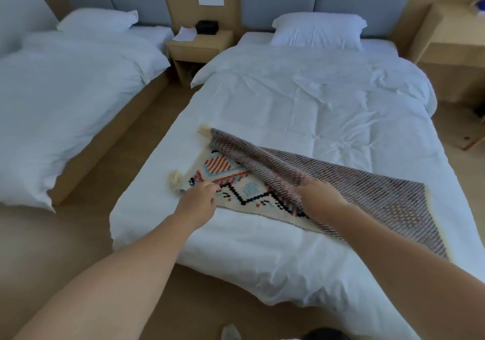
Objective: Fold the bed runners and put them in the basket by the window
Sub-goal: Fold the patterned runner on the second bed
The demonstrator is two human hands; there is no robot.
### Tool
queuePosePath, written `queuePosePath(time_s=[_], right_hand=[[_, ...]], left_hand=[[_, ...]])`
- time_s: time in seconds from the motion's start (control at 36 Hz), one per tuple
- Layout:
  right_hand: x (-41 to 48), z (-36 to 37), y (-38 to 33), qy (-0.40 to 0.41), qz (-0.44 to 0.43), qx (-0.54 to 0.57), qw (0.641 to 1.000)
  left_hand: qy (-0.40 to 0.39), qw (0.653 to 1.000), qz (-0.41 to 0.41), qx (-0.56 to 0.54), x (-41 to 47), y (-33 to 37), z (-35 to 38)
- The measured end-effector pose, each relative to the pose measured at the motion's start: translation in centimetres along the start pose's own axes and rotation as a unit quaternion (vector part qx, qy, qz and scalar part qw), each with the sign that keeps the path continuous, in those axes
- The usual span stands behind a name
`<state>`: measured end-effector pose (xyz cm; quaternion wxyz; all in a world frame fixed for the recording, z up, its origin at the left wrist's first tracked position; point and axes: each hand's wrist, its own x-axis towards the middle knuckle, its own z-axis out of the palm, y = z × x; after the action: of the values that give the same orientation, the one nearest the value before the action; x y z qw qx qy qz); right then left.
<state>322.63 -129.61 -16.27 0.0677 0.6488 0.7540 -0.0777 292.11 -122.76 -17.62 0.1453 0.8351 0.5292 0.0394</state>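
From the head camera, the bed runner [301,182] lies across the foot of the bed [301,98], directly under and beyond both hands. Its patterned face shows between the hands, and its striped underside is turned over from the right hand outward to the right. The left hand [198,200] rests on the runner's near left edge, fingers curled and pinched closed on the fabric, just inside the tassels [174,179]. The right hand [319,195] grips the folded-over layer, fingers closed under its edge and lifting it slightly.
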Motion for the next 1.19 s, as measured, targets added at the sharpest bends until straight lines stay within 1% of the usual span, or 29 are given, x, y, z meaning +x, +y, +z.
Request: queuePosePath(time_s=[0.11,0.25,0.44,0.56,0.72,0.92,1.03,1.19], right_hand=[[2.2,-0.7,-4.1,0.001,0.005,-0.007,1.000],[3.9,-1.3,-6.2,0.000,0.016,-0.018,1.000],[6.4,-0.3,-5.4,-0.012,0.017,0.002,1.000],[8.8,0.5,-4.3,-0.028,0.030,0.021,0.999],[12.7,1.5,-4.6,-0.044,0.023,0.040,0.998],[17.2,1.6,-5.9,-0.067,0.037,0.041,0.996],[20.6,2.2,-6.9,-0.079,0.057,0.044,0.994],[26.9,5.5,-7.7,-0.109,0.129,0.047,0.984]], left_hand=[[0.007,1.000,0.006,0.004,0.6,-4.4,-1.3],[0.012,1.000,0.019,-0.004,2.5,-6.4,-1.9],[-0.001,0.999,0.037,-0.006,5.5,-6.8,-1.2],[-0.022,0.999,0.044,0.005,7.0,-7.2,-1.4],[-0.039,0.998,0.027,0.036,9.6,-9.4,-2.7],[-0.065,0.997,0.031,0.034,13.3,-12.8,-2.1],[-0.077,0.995,0.064,0.029,17.3,-15.2,-0.9],[-0.110,0.985,0.135,0.012,25.0,-18.9,3.0]])
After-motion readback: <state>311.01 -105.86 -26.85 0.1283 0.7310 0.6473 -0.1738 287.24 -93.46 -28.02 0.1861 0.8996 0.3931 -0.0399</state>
